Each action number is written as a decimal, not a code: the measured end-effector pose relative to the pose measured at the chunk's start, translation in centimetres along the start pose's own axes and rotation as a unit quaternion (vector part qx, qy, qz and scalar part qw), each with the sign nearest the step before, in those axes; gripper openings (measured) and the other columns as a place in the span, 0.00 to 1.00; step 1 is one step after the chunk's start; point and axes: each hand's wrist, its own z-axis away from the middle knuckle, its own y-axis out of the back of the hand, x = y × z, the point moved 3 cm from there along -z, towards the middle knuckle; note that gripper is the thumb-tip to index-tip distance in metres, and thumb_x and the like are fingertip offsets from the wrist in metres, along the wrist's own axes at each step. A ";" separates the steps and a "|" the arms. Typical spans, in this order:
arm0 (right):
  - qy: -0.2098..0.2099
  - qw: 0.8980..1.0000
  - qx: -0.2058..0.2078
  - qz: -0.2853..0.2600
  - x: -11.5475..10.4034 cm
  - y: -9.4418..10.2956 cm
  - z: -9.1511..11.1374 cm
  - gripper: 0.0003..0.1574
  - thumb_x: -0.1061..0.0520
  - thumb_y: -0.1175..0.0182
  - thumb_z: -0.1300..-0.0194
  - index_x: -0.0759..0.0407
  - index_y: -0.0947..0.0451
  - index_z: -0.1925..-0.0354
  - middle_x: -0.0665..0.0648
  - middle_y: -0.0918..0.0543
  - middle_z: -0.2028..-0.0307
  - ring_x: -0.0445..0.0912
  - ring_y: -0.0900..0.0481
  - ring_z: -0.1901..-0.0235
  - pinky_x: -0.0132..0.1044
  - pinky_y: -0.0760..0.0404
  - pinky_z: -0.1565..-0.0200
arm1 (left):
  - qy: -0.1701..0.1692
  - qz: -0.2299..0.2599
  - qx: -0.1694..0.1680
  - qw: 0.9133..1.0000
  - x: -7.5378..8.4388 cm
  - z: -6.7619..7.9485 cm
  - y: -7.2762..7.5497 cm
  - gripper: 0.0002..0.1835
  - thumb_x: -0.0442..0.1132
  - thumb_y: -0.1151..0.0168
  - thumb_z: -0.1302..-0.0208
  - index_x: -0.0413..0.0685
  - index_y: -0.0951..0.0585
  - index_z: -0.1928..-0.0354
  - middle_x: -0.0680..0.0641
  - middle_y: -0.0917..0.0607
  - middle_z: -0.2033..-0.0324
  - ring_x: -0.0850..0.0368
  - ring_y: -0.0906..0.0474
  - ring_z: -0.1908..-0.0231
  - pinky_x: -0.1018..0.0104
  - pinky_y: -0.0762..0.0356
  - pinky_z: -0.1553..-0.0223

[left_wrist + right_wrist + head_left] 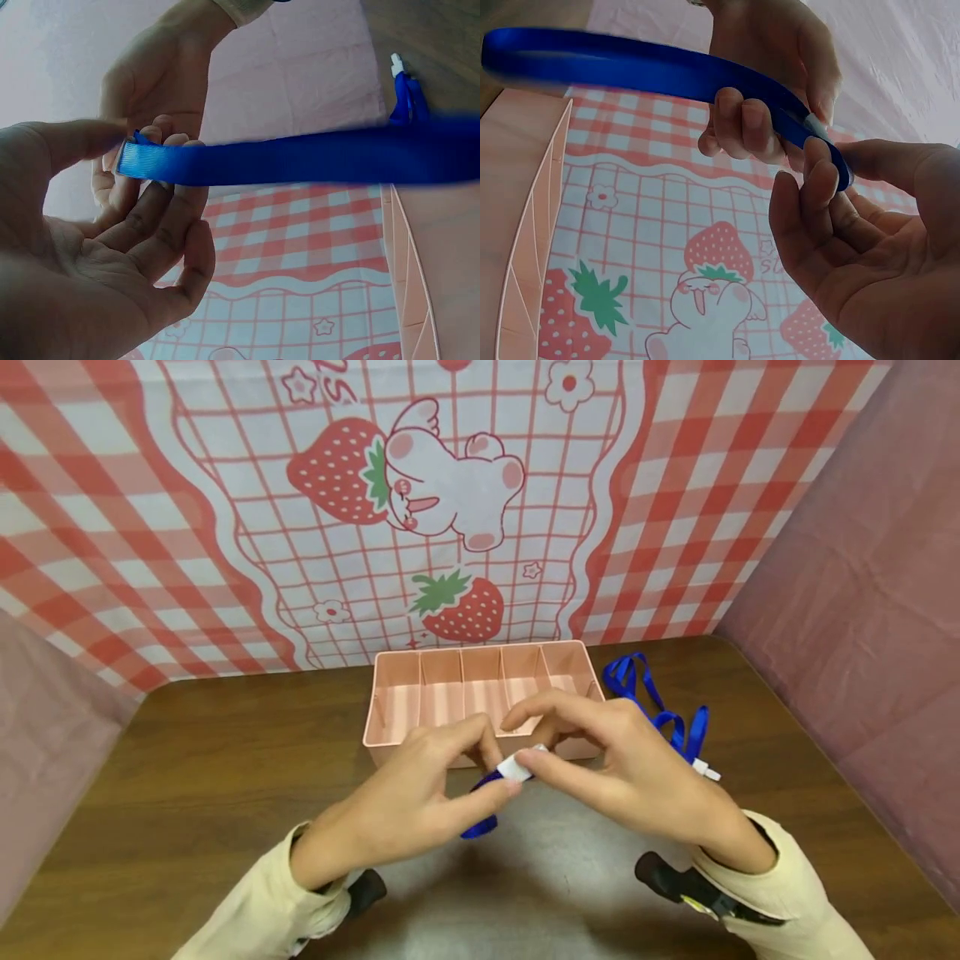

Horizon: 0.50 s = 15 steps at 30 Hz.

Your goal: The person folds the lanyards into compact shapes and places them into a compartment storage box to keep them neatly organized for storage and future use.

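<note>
Both hands meet in front of the pink box, over a blue lanyard point(300, 160) with a white plastic fitting point(513, 768). My left hand point(420, 793) pinches it at the fitting's left end, thumb on the near side. From the other side, my right hand point(626, 768) holds the fitting's right end between thumb and fingers. The lanyard's flat strap point(630, 64) bends into a long loop that hangs from the fingers, as both wrist views show. Fingertips partly cover the fitting.
A pink box point(442, 668) with several compartments stands behind the hands at the table's back edge. To its right lies another blue lanyard point(666, 718) with a white clip point(706, 769). A strawberry-print cloth point(465, 493) hangs behind the brown table point(247, 752).
</note>
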 end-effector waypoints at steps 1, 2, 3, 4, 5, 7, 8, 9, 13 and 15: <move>0.000 1.000 0.003 0.005 0.0 0.1 0.0 0.19 0.70 0.36 0.36 0.56 0.23 0.48 0.47 0.15 0.60 0.40 0.15 0.66 0.37 0.15 0.60 | 0.003 -0.002 0.000 1.000 0.0 0.0 0.0 0.10 0.38 0.33 0.35 0.49 0.25 0.58 0.58 0.18 0.69 0.67 0.21 0.65 0.69 0.20 0.56; 0.000 1.000 0.007 0.009 0.0 0.1 0.1 0.19 0.70 0.36 0.36 0.56 0.23 0.48 0.48 0.16 0.59 0.39 0.15 0.65 0.36 0.15 0.61 | 0.002 -0.005 0.002 1.000 0.1 0.0 -0.1 0.14 0.37 0.32 0.36 0.47 0.25 0.54 0.57 0.18 0.68 0.67 0.20 0.64 0.68 0.20 0.55; 0.001 1.000 0.010 0.013 0.0 0.2 0.1 0.19 0.70 0.36 0.36 0.57 0.23 0.48 0.49 0.16 0.57 0.39 0.15 0.65 0.37 0.15 0.61 | 0.001 -0.011 0.004 1.000 0.1 0.0 -0.1 0.18 0.37 0.30 0.38 0.46 0.25 0.50 0.57 0.18 0.67 0.68 0.20 0.64 0.69 0.20 0.55; 0.003 1.000 0.012 0.018 0.0 0.2 0.1 0.19 0.70 0.37 0.36 0.57 0.23 0.48 0.49 0.16 0.56 0.39 0.15 0.64 0.36 0.15 0.61 | -0.003 -0.023 0.006 1.000 0.2 -0.1 -0.2 0.20 0.37 0.29 0.39 0.45 0.25 0.48 0.56 0.17 0.67 0.68 0.20 0.65 0.70 0.20 0.57; 0.008 1.000 0.016 0.024 0.0 0.2 0.1 0.19 0.70 0.37 0.36 0.57 0.22 0.49 0.50 0.17 0.55 0.39 0.16 0.64 0.36 0.15 0.61 | -0.008 -0.042 0.009 0.999 0.3 -0.1 -0.2 0.21 0.36 0.29 0.40 0.45 0.24 0.46 0.57 0.17 0.67 0.69 0.21 0.66 0.70 0.21 0.58; 0.018 0.999 0.021 0.034 0.0 0.2 0.1 0.18 0.70 0.36 0.36 0.57 0.22 0.49 0.50 0.16 0.56 0.39 0.16 0.65 0.35 0.15 0.61 | -0.021 -0.083 0.017 0.996 0.4 -0.1 -0.3 0.17 0.36 0.29 0.40 0.45 0.21 0.49 0.58 0.17 0.68 0.70 0.23 0.68 0.71 0.24 0.61; 0.025 0.999 0.023 0.039 0.0 0.1 0.1 0.18 0.70 0.37 0.36 0.58 0.22 0.49 0.49 0.16 0.57 0.38 0.16 0.66 0.34 0.16 0.62 | -0.026 -0.101 0.021 0.994 0.4 -0.1 -0.3 0.14 0.36 0.30 0.40 0.45 0.19 0.52 0.58 0.16 0.68 0.70 0.24 0.69 0.70 0.26 0.62; 0.033 0.998 0.026 0.045 0.0 0.1 0.1 0.17 0.70 0.37 0.36 0.58 0.22 0.49 0.50 0.15 0.58 0.38 0.16 0.66 0.33 0.16 0.62 | -0.028 -0.115 0.023 0.993 0.5 -0.1 -0.3 0.11 0.35 0.31 0.39 0.46 0.17 0.55 0.59 0.16 0.68 0.71 0.25 0.70 0.69 0.27 0.63; 0.050 0.996 0.030 0.072 0.1 -0.1 0.0 0.16 0.69 0.37 0.35 0.58 0.21 0.50 0.49 0.15 0.61 0.37 0.17 0.67 0.30 0.17 0.65 | -0.021 -0.142 0.028 0.989 0.5 -0.1 -0.3 0.05 0.35 0.33 0.37 0.49 0.16 0.59 0.61 0.16 0.69 0.71 0.27 0.72 0.67 0.31 0.63; 0.052 0.995 0.027 0.083 0.1 -0.2 0.0 0.16 0.69 0.36 0.36 0.59 0.21 0.50 0.49 0.15 0.61 0.36 0.17 0.67 0.29 0.17 0.65 | -0.019 -0.143 0.026 0.989 0.4 -0.1 -0.3 0.04 0.35 0.34 0.37 0.49 0.16 0.61 0.61 0.17 0.71 0.71 0.28 0.73 0.67 0.31 0.63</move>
